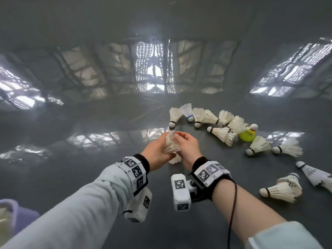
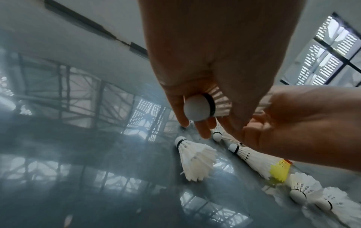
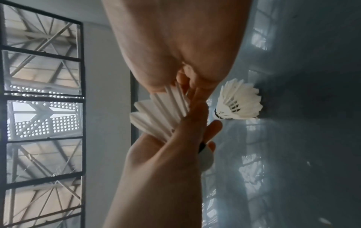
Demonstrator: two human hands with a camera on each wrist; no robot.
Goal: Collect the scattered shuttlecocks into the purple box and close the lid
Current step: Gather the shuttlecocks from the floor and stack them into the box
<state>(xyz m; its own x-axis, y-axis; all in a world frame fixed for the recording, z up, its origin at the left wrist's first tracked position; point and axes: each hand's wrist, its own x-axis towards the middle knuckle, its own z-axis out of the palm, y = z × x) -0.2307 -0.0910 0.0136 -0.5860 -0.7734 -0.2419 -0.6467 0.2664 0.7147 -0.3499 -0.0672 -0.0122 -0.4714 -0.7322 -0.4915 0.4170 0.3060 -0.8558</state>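
Note:
My two hands meet over the glossy grey floor around a white shuttlecock. My left hand grips its feather skirt, and its cork points away from me past the fingers. My right hand pinches the feathers from the other side. A second feather skirt shows just below, seemingly nested. Several loose white shuttlecocks lie in an arc to the right, with one yellow shuttlecock among them. The purple box peeks in at the bottom left corner.
One white shuttlecock lies just beyond my fingertips. Two more shuttlecocks lie near my right forearm. The floor reflects windows and roof beams. A cable hangs from my right wrist band.

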